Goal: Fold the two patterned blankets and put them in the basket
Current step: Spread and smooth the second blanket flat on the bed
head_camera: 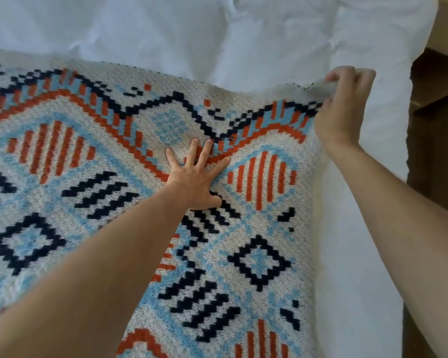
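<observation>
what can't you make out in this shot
Head view, the only one:
- Basket and second blanket: outside the frame.
- Patterned blanket: left and bottom edges cut off; left forearm covers part.
- Blanket corner: hidden inside the right hand grip.
- Under the left hand: pattern covered.
- White bedding: mostly under the blanket.

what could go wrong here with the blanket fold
The right hand pinches only the corner of the patterned blanket, so that small grip may slip. The left hand presses flat where the fabric already ridges, so a crease might get folded in. The blanket's right edge lies near the edge of the white bed and could slide off.
</observation>
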